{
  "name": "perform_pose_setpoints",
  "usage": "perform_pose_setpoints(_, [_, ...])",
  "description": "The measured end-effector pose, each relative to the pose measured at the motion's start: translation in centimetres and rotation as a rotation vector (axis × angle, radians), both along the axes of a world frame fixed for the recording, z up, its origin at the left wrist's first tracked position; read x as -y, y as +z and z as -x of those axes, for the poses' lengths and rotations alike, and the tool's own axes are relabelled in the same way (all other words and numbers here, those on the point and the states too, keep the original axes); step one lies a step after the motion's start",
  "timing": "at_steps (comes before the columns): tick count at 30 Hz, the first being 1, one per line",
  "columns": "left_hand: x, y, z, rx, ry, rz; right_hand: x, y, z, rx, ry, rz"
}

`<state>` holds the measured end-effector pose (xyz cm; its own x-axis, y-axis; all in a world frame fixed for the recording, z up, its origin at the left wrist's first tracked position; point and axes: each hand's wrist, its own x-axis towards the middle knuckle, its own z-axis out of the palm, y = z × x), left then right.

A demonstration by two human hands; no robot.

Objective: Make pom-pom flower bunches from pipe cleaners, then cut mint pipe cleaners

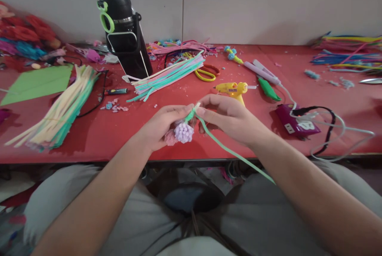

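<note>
Nearest, a long green pipe cleaner [229,150] runs up from the lap over the table edge, thin and fuzzy, its upper end caught between both hands. The right hand [229,118] pinches that end between thumb and forefinger, the tips pressed together on the green strand, the other fingers curled under. The left hand [162,126] meets it from the other side, its thumb and forefinger closed on the same spot, so the fingertips of both hands nearly touch. Below the left fingers hangs a lilac pompom flower [183,132], a soft bundle of small rounded loops, with a pink fuzzy piece [170,138] just beside it against the palm.

Both hands hover just above the near edge of the red table [113,144]. To the left lies a fanned sheaf of cream and green pipe cleaners [59,112], straight and fluffy. Behind the hands sits a yellow glue gun [231,88], hard plastic, with a green-handled tool [268,88] and a purple power strip [294,122] with looping cables to the right. Further back lie a pastel bundle of pipe cleaners [170,75], yellow-handled scissors [204,73] and a black bottle [125,29] with a green ring, standing tilted. A sheet of green paper [38,83] lies far left, and bright pipe cleaners [346,51] are heaped far right.
</note>
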<state>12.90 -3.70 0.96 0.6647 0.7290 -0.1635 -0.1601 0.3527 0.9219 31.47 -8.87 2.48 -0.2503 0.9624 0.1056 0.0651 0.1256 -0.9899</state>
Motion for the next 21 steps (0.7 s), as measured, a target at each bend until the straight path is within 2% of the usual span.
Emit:
perform_pose_setpoints(7, [0.04, -0.21, -0.14, -0.011, 0.016, 0.028, -0.13, -0.16, 0.28, 0.044, -0.07, 0.007])
perform_pose_setpoints(12, [0.09, 0.0, -0.03, 0.008, -0.007, 0.029, -0.27, 0.06, -0.03, 0.08, -0.007, -0.049])
perform_pose_setpoints(21, [0.25, 0.05, -0.09, 0.026, -0.029, 0.07, -0.34, -0.55, 0.17, -0.008, -0.021, -0.082])
